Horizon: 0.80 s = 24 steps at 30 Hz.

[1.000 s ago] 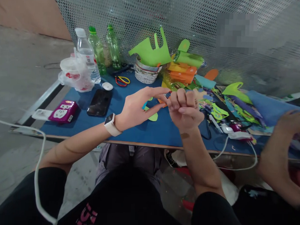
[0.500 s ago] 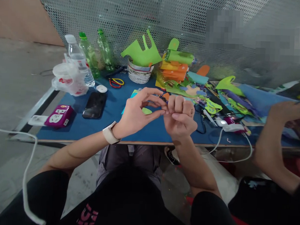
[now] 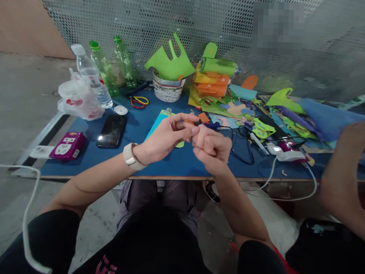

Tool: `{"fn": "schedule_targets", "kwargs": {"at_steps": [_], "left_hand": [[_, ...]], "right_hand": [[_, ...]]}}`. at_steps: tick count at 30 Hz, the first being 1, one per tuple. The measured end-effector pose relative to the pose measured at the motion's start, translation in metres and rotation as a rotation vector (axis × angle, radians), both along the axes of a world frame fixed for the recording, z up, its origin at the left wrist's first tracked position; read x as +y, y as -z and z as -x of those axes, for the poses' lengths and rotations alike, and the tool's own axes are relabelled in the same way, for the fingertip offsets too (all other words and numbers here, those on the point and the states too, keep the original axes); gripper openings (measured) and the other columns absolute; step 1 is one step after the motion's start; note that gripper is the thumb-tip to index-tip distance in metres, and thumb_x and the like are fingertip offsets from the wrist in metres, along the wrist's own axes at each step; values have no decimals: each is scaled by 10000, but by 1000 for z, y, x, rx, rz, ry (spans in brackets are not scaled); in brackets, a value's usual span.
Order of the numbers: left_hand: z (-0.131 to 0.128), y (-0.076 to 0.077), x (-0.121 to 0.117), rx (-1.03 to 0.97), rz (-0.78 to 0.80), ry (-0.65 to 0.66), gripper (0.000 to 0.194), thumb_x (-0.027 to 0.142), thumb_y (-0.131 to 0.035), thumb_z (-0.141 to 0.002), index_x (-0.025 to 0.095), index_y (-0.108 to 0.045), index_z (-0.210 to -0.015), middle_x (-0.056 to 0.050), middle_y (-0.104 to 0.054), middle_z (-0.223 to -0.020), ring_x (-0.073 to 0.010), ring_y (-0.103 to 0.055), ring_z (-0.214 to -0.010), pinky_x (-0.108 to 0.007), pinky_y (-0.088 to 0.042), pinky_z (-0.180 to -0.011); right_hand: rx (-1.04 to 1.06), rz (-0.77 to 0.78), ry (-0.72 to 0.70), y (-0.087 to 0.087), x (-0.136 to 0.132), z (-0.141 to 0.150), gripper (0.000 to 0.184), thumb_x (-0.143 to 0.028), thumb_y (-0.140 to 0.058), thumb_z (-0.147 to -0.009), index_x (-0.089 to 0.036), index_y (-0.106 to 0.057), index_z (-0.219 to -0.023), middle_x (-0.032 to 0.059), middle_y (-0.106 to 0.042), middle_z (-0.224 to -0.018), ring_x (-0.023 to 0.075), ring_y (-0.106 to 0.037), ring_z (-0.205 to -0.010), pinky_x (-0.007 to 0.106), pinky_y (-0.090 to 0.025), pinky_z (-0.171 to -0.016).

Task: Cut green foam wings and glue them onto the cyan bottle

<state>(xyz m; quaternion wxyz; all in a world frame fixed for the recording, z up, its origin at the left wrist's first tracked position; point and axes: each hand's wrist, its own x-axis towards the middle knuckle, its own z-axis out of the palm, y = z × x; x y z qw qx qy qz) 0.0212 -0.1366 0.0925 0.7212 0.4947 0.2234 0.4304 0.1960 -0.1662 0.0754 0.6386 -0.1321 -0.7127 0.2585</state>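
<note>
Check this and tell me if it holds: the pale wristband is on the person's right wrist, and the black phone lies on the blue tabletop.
Not quite: in the head view, the pale wristband is on the left hand's wrist, not the right. The black phone does lie on the blue tabletop.

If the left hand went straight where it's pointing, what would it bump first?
Most likely the right hand, curled into a fist just past the left hand, perhaps already touching its thumb. Depth is hard to judge.
</note>
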Motion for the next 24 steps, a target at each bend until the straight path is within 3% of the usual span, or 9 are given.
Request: {"fn": "schedule_targets", "kwargs": {"at_steps": [4,7,9,12,15,17,20,24], "left_hand": [[0,-1,2,10,3,-2,466,403,-1061,-908,245,-784,-1248,46,-698,-820,-95,-610,-677,-227,-473,-606],[5,-5,21,57,-145,-73,351,350,-983,-986,253,-751,-1231,47,-641,-798,-109,-596,-667,-252,-505,-651],[14,-4,48,109,-311,-170,307,375,-937,-1035,266,-732,-1236,60,-598,-760,-112,-543,-622,-271,-486,-647],[33,6,106,361,-609,-370,237,345,-888,-1058,280,-737,-1228,82,-535,-661,-133,-503,-591,-283,-449,-645],[50,26,166,719,-782,-442,285,215,-903,-950,259,-747,-1185,89,-559,-600,-158,-520,-588,-325,-518,-729],[55,38,197,965,-734,-429,262,179,-902,-907,225,-755,-1118,58,-616,-617,-208,-628,-661,-393,-580,-850],[58,52,223,1147,-686,-453,245,154,-848,-927,171,-793,-1165,-46,-765,-809,-318,-786,-956,-490,-600,-1078],[65,69,234,1184,-586,-378,251,160,-793,-936,147,-826,-1185,-126,-867,-1019,-322,-812,-1050,-482,-633,-1096]], "right_hand": [[-90,-31,98,4,1,0,536,-54,-720,-971,-243,-302,-695,-22,-463,-705,168,-496,-648,372,-437,-630],[-181,-2,232,8,16,-2,493,-52,-704,-972,-247,-337,-707,-21,-463,-730,159,-468,-647,365,-390,-626],[-240,-5,311,9,35,-6,452,-52,-678,-971,-250,-356,-723,-17,-467,-756,157,-442,-654,360,-366,-631],[-408,45,426,9,80,-12,363,-37,-630,-976,-253,-434,-760,22,-573,-888,175,-511,-725,364,-456,-698],[-663,217,608,9,137,-15,260,0,-618,-975,-252,-607,-911,82,-728,-1131,243,-670,-926,440,-596,-951],[-829,343,678,12,174,-14,271,-1,-625,-985,-243,-703,-1077,124,-785,-1226,325,-735,-1121,526,-613,-1106],[-964,486,708,20,214,-7,326,-89,-752,-1003,-199,-762,-1310,197,-822,-1288,427,-737,-1331,620,-599,-1209],[-1123,610,653,28,237,-1,412,-162,-992,-877,-180,-839,-1260,236,-835,-1312,468,-790,-1310,615,-637,-1175]]}}
